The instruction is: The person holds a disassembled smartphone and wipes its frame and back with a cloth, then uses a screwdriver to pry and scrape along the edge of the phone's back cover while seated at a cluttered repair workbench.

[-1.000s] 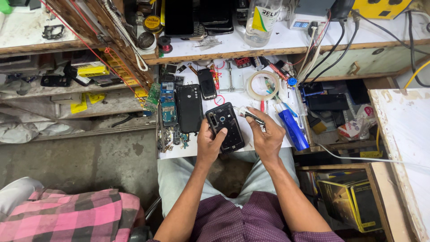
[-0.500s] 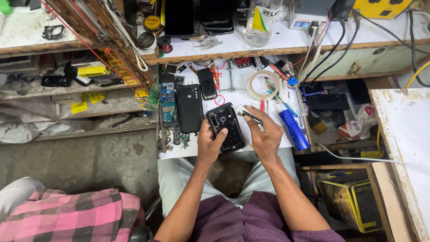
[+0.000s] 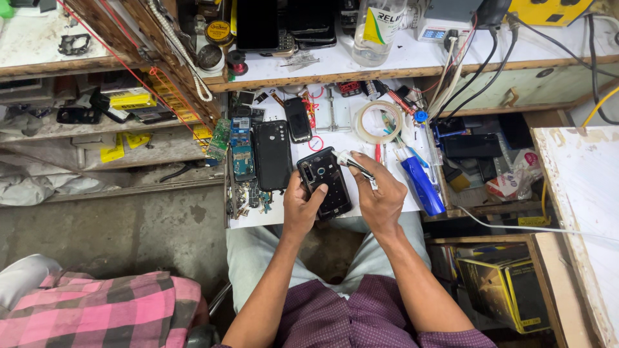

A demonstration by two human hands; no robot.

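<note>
Loose circuit boards [image 3: 242, 154], black back cover [image 3: 273, 154] lie left on white work board [image 3: 271, 216]; left hand [image 3: 302, 207] grasps opened phone [image 3: 324, 182] at centre; right hand [image 3: 382, 196] pinches slim tool [image 3: 356, 165] at phone's far edge; phone apart, reassembly not done

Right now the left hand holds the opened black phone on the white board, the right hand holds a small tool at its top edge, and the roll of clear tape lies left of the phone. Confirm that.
Not quite. The head view shows the roll of clear tape up and to the right of the opened black phone, not left. The rest holds: the left hand holds the phone on the white board, and the right hand holds a small tool at its top edge.
</note>
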